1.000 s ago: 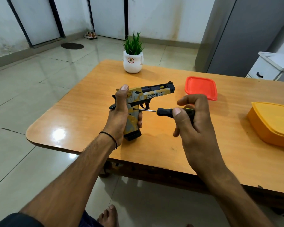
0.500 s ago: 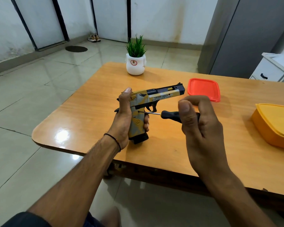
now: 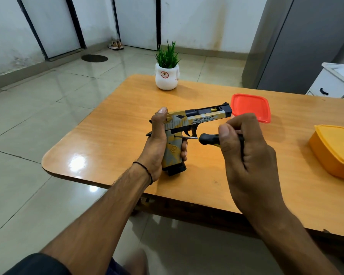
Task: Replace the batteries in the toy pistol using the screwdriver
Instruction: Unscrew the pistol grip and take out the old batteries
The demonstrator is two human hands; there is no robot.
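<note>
The left grip (image 3: pixel 157 147) curls round the toy pistol (image 3: pixel 199 120); just right of it the right grip (image 3: pixel 248 155) pinches the screwdriver (image 3: pixel 207 138), tip against the pistol's handle.

Lettering on the toy pistol (image 3: pixel 197 121)

Its slide carries "DESERT EAGLE" in dark capitals, with a smaller line beneath reading "SOUND-LIGHT ELECTRIC TOY GUN" and a dark winged emblem just left of the words. A round mark on the grip is too small to read. The white plant pot (image 3: pixel 167 83) bears a small round red-and-yellow badge that cannot be read.
</note>
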